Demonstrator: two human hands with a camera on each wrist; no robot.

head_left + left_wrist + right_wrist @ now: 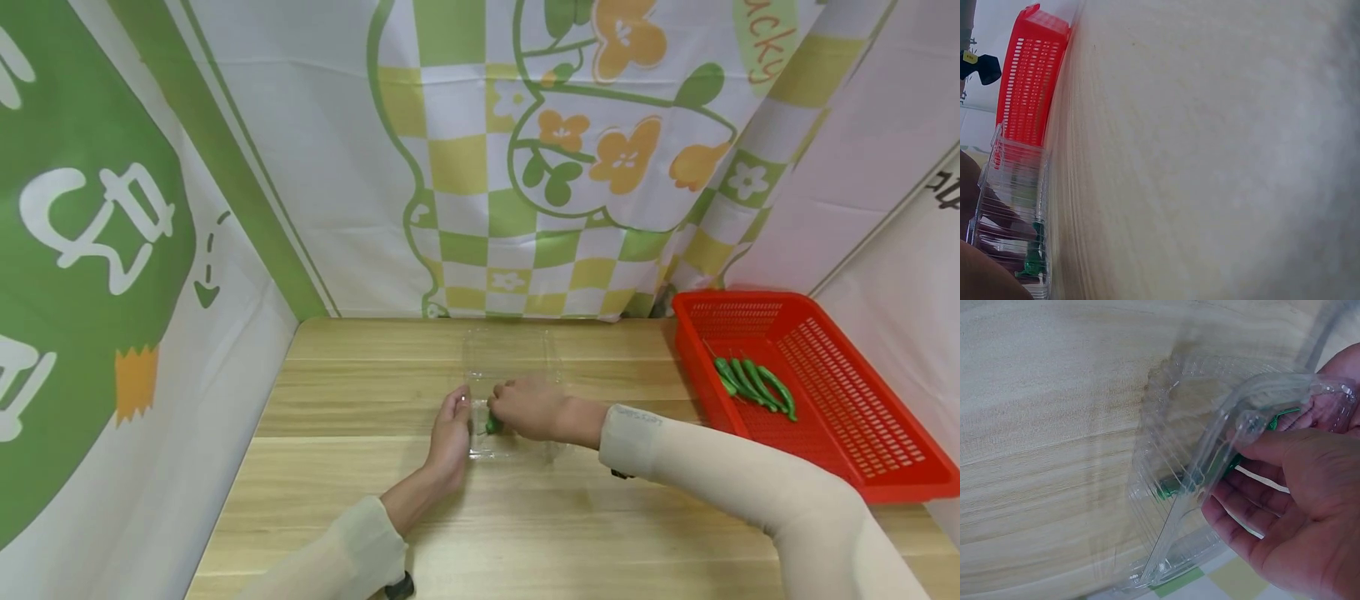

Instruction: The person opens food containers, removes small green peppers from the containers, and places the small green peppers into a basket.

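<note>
A clear plastic box (510,452) with its lid (513,354) folded back stands on the table in the head view. My left hand (448,443) grips the box's left side, thumb at the rim. Over the box, my right hand (531,408) pinches a green chili pepper (492,423), mostly hidden under the fingers. Seen from the right wrist, the pepper (1170,486) runs low inside the transparent wall, between thumb and fingers. The left wrist view shows green (1034,259) through the box's ribbed side.
To the right, a red plastic basket (821,446) holds several green chili peppers (753,385). The wooden table (352,400) ends at a patterned cloth (517,242) behind the box. Another cloth hangs along the left.
</note>
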